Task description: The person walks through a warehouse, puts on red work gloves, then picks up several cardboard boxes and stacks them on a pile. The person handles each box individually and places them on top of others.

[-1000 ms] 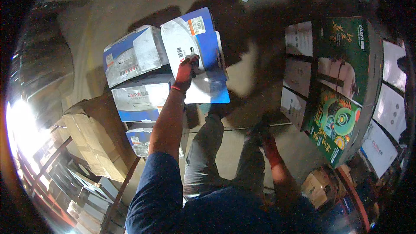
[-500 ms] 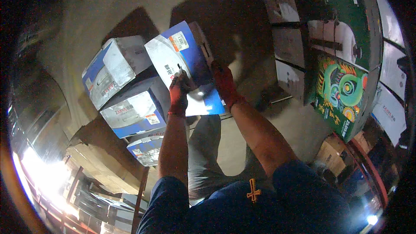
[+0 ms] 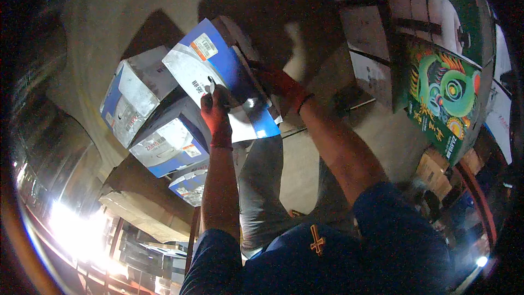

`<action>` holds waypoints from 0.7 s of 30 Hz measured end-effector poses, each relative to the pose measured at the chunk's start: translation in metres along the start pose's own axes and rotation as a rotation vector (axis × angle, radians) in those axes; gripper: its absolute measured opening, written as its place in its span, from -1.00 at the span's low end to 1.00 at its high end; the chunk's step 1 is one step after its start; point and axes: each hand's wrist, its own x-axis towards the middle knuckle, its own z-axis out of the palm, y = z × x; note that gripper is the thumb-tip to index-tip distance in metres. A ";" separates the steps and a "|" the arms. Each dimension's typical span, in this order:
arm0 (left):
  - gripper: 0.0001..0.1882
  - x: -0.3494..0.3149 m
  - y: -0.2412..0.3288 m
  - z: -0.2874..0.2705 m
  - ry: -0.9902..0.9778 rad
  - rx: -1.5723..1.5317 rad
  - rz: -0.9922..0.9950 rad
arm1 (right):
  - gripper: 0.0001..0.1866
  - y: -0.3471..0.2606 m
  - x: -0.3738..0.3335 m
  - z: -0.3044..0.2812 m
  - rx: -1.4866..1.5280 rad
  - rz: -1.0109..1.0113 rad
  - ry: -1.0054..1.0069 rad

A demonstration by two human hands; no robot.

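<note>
A white and blue cardboard box (image 3: 185, 63) with an orange-and-white label is tilted in front of me, between my hands. My left hand (image 3: 216, 114), in a red glove with dark fingertips, is closed at the small handle hole on the box's printed face. Along the box's right side, my right hand (image 3: 284, 90) grips it in a red glove; its fingertips are lost in deep shadow. Just left of this box stand similar boxes: an upper white and blue box (image 3: 139, 98), a middle box (image 3: 169, 145) and a lower box (image 3: 190, 184), partly behind my left forearm.
On the right rises a stack of boxes, including a green box (image 3: 445, 95) with a colourful printed figure and white boxes (image 3: 374, 74) beside it. A brown carton (image 3: 144, 210) lies at lower left. Red metal rails (image 3: 477, 202) run at lower right. Bright light glares at left.
The held box has shifted left and slightly up in the picture, with both hands still on it. The stack on the right appears shifted as my view moved.
</note>
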 end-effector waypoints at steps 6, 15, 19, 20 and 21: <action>-0.54 0.007 -0.011 0.004 0.005 0.088 0.083 | -0.38 -0.034 0.009 -0.015 -0.807 0.039 0.081; -0.35 0.009 0.064 0.049 -0.112 1.155 0.910 | -0.25 -0.051 -0.001 -0.024 -0.960 -0.164 0.098; -0.45 0.049 0.100 0.093 -0.561 1.380 1.190 | -0.25 -0.069 0.001 -0.028 -0.752 -0.191 0.184; -0.48 0.056 0.106 0.099 -0.617 1.405 1.284 | -0.26 -0.072 0.003 -0.028 -0.781 -0.215 0.166; -0.50 0.063 0.112 0.103 -0.689 1.474 1.380 | -0.27 -0.073 0.008 -0.027 -0.843 -0.173 0.122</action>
